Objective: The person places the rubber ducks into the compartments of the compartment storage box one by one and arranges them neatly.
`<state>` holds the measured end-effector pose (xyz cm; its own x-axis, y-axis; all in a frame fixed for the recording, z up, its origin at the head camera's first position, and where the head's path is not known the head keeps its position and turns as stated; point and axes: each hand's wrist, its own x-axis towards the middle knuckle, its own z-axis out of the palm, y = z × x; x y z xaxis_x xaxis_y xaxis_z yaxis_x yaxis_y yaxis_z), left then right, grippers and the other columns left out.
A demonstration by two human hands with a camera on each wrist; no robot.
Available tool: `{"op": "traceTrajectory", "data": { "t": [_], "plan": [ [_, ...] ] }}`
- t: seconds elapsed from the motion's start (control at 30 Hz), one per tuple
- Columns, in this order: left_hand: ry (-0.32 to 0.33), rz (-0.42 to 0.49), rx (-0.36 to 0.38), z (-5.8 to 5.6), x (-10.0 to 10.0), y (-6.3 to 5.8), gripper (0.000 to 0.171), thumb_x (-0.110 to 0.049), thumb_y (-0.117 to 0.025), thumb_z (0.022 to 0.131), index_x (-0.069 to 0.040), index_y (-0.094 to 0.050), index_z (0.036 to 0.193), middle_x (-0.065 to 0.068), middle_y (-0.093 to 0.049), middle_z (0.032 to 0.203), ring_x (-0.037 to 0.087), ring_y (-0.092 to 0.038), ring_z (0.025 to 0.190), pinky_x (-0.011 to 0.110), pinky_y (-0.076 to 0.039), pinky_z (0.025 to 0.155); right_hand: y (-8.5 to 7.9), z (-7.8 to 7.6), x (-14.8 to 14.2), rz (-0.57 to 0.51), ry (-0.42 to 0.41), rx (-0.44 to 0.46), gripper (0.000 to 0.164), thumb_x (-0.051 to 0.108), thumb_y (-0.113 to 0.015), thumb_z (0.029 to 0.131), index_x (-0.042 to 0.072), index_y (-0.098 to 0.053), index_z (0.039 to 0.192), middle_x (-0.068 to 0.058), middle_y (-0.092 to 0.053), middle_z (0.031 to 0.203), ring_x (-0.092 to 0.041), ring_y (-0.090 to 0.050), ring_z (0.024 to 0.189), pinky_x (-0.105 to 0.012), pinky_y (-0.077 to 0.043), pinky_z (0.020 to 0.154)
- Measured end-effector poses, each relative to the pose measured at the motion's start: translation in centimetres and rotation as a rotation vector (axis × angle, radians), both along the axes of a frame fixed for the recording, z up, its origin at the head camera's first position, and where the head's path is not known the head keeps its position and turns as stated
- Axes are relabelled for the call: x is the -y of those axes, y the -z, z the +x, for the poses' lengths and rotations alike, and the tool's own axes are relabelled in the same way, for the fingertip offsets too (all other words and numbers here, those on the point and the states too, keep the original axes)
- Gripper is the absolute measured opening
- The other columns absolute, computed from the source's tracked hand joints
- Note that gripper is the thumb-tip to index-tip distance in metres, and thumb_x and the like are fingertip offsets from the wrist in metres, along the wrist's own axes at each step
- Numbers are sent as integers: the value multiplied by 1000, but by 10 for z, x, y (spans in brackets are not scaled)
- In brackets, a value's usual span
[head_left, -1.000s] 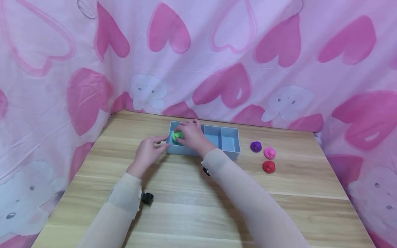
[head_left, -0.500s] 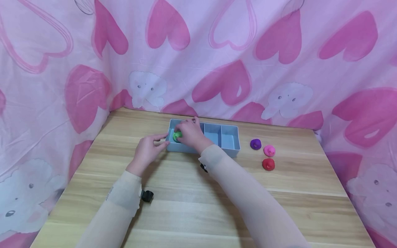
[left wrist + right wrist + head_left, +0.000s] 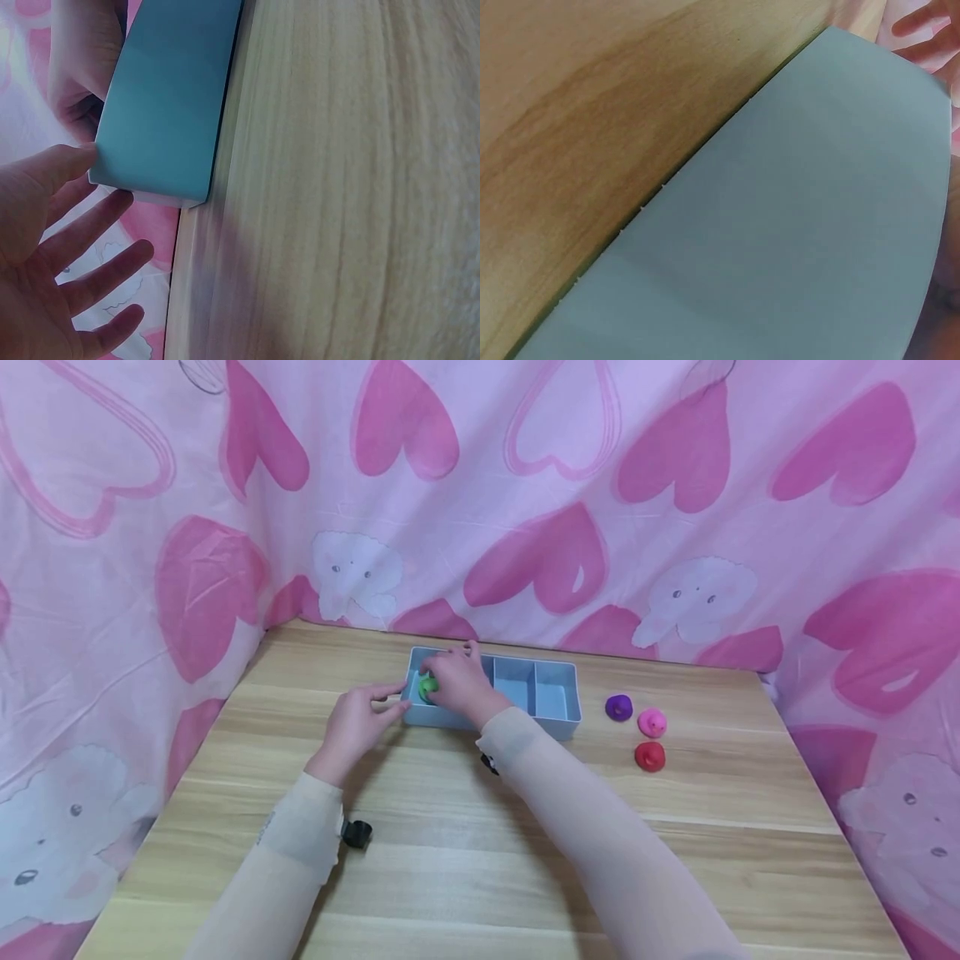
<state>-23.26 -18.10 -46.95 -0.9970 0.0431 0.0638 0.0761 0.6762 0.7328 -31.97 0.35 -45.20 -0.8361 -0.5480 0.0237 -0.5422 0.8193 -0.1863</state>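
On the tabletop (image 3: pixel 450 877) stands one box (image 3: pixel 442 717); inside its left end, one green toy (image 3: pixel 427 690) is pinched by the right hand (image 3: pixel 463 683). The left hand (image 3: pixel 354 725), fingers extended, touches that end. Three others lie rightward: purple toy (image 3: pixel 618 707), pink toy (image 3: pixel 652 722), red toy (image 3: pixel 650 757).

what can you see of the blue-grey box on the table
The blue-grey box is long, open-topped and thin-walled, smooth and plastic-looking. Two upright dividers show; the right hand hides part of its middle. It sits flat near the far edge of the table. Its leftmost compartment has a green toy in it, held by the right hand. The left hand touches its left end.
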Motion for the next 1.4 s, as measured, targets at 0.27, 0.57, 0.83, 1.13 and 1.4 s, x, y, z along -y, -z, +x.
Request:
{"op": "traceTrajectory", "data": {
  "t": [0.27, 0.57, 0.83, 1.13, 1.4],
  "plan": [
    [19, 19, 4, -2, -2, 2, 43, -34, -72, 99, -18, -67, 139, 12, -64, 144, 35, -64, 128, 51, -61, 94, -4, 1, -5, -18, 8, 15, 45, 31, -80, 91, 29, -65, 134, 6, -70, 130, -22, -56, 127, -62, -14, 124],
    [8, 12, 7, 0, -2, -2, 44, -33, -72, 99, -17, -66, 140, 12, -63, 145, 36, -60, 133, 51, -61, 92, -24, 11, -26, -128, -1, -80, 36, 32, -78, 93, 26, -68, 127, 2, -65, 134, -22, -52, 132, -58, -16, 124],
    [5, 17, 6, 1, -2, 0, 45, -34, -71, 99, -18, -65, 140, 12, -63, 145, 36, -60, 134, 54, -56, 103, -35, 19, -56, -212, 6, -125, 31, 28, -77, 94, 22, -70, 124, 1, -66, 130, -25, -53, 132, -59, -17, 123],
    [-4, 31, 11, 1, -3, 0, 44, -33, -72, 99, -18, -66, 140, 13, -63, 145, 36, -62, 132, 53, -58, 101, -37, 25, -89, -301, 28, -152, 28, 23, -77, 94, 19, -72, 121, 0, -68, 131, -24, -55, 130, -57, -20, 121],
    [-14, 28, 28, 3, -3, 0, 46, -36, -71, 99, -19, -65, 141, 12, -61, 148, 36, -63, 128, 53, -58, 100, -36, 33, -114, -359, 74, -180, 27, 22, -76, 94, 18, -72, 120, 0, -70, 127, -23, -57, 127, -57, -18, 122]
  ]
}}
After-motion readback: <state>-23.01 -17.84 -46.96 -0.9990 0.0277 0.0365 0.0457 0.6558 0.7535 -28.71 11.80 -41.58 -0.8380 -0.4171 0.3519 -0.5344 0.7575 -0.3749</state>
